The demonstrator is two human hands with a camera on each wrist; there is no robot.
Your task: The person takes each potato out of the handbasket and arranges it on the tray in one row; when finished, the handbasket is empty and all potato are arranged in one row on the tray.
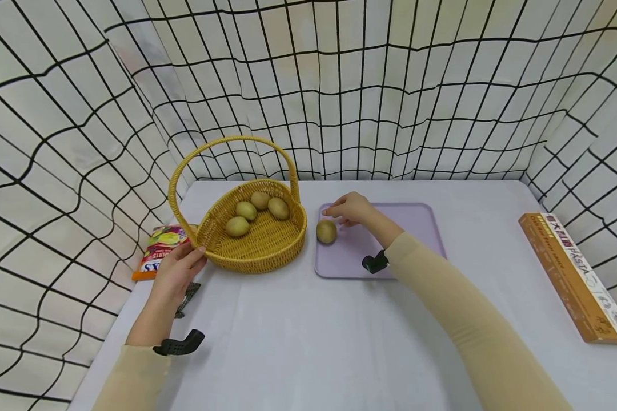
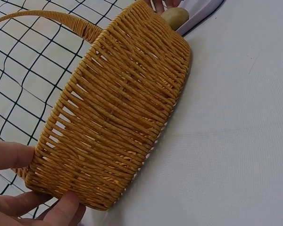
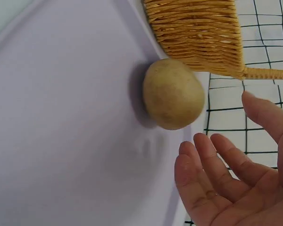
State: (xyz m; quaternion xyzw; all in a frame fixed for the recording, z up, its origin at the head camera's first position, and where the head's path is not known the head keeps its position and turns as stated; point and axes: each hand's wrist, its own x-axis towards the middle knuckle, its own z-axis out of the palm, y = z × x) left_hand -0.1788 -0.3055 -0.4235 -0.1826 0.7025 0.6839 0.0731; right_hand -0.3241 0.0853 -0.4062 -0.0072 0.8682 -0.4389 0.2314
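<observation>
My left hand (image 1: 176, 273) grips the near left end of a yellow wicker basket (image 1: 257, 265), thumb on the rim and fingers against the wall in the left wrist view. Several potatoes (image 1: 237, 226) lie inside the basket, under its tall arched handle. To its right, one more potato (image 3: 173, 94) rests on a lilac tray (image 1: 408, 220), close to the tray's left edge. My right hand (image 1: 353, 209) is just beyond this potato, with fingers spread and slightly bent, holding nothing; in the right wrist view a gap shows between fingertips and potato.
A colourful snack bag (image 1: 156, 248) lies left of the basket, partly behind my left hand. Beside my left wrist is a small dark patterned object (image 1: 187, 297). A long pasta box (image 1: 576, 279) lies at the table's right edge. Black netting (image 1: 355, 91) over white cloth surrounds the table.
</observation>
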